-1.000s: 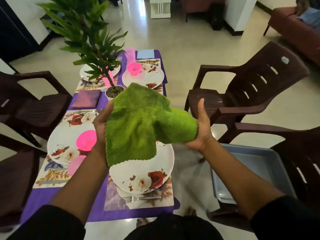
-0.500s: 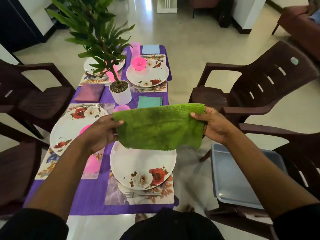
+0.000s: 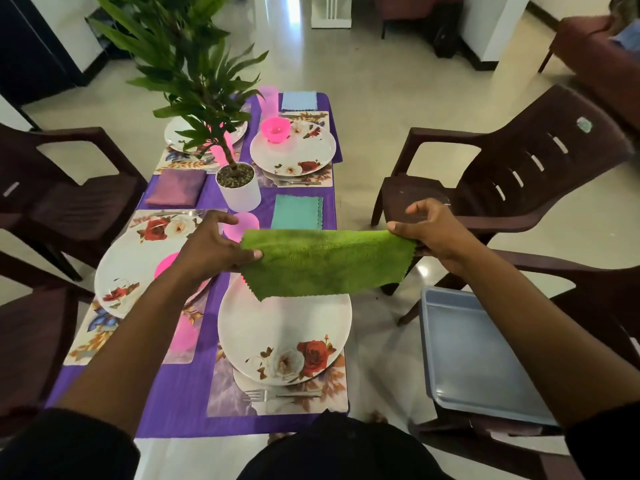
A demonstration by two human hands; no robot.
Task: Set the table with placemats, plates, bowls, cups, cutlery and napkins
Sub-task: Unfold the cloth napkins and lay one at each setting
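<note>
A green napkin hangs folded in the air above the near floral plate. My left hand pinches its left end and my right hand pinches its right end. The plate sits on a floral placemat with a fork in front of it. A teal napkin lies just beyond, next to a pink cup. To the left, another plate holds a pink bowl, partly hidden by my left arm.
A white potted plant stands mid-table on the purple cloth. Farther back are two set places, a pink bowl, a purple napkin and a blue napkin. Brown chairs surround the table; a grey tray rests on the right chair.
The crumpled napkin has been folded over and stretched flat between both hands, which spread apart and lowered toward the near plate.
</note>
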